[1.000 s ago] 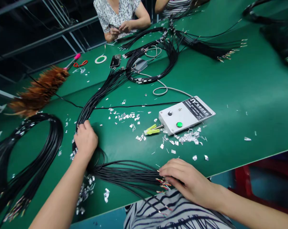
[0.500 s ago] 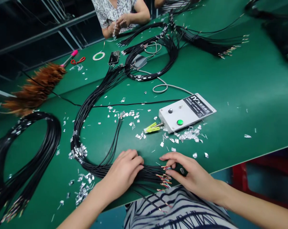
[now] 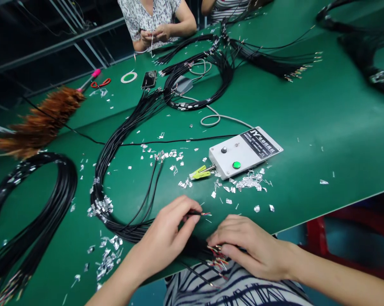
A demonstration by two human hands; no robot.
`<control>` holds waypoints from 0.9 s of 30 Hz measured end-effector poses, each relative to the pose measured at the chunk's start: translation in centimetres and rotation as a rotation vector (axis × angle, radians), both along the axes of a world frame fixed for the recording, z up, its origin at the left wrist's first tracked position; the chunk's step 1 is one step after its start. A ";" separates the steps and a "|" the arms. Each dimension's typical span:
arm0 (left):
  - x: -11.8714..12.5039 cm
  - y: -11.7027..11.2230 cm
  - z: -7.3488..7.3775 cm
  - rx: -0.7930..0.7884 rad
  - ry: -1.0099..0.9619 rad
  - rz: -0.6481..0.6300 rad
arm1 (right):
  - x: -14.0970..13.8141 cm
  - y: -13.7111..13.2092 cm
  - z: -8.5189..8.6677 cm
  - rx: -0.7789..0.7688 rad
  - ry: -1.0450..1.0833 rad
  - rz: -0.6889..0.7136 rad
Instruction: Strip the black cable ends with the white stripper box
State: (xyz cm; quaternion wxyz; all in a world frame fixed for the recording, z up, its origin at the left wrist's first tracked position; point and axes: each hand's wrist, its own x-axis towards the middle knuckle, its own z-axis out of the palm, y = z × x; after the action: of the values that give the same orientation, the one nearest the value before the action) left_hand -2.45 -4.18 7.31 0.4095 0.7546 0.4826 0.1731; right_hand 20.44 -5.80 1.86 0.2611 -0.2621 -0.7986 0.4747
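Note:
A bundle of thin black cables (image 3: 115, 148) curls across the green table (image 3: 322, 127) and ends at the near edge in stripped, coloured wire tips (image 3: 216, 255). My left hand (image 3: 166, 236) pinches a single black cable (image 3: 196, 213) lifted slightly out of the bundle, its coloured tip pointing right. My right hand (image 3: 249, 246) lies curled over the bundle's stripped ends, fingers pressed on them. A grey control box (image 3: 244, 151) with a green button and a yellow-green clip (image 3: 200, 172) at its left end sits just beyond my hands.
Silver foil scraps (image 3: 249, 182) litter the table. Another black cable coil (image 3: 26, 212) lies at left, a feather duster (image 3: 35, 125) beyond it. A phone (image 3: 149, 79), tape roll (image 3: 128, 77), scissors (image 3: 99, 83) and more cable coils (image 3: 204, 80) lie farther back. A person's hands (image 3: 153, 36) work across the table.
My left hand came from the bundle's bend at left to the cable ends and picked out one cable. My right hand stayed on the stripped ends, shifting slightly toward me.

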 end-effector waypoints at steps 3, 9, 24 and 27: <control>1.1 0.2 -0.6 -0.014 -0.063 0.100 | -0.6 1.0 0.1 -0.129 0.024 -0.239; 2.0 0.1 -1.7 -0.094 -0.179 0.302 | -2.6 3.2 0.1 -0.480 0.211 -0.468; 2.1 -0.3 -3.0 -0.274 -0.315 0.410 | -3.5 4.3 -0.9 -0.594 0.328 -0.452; 2.3 -0.4 -2.9 -0.319 -0.357 0.425 | -4.0 4.3 -0.8 -0.611 0.337 -0.453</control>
State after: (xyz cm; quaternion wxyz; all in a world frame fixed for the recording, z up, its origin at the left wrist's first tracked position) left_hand -0.20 -4.57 4.45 0.5556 0.5209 0.5709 0.3067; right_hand 16.46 -1.49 1.10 0.3963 -0.4150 -0.4893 0.6567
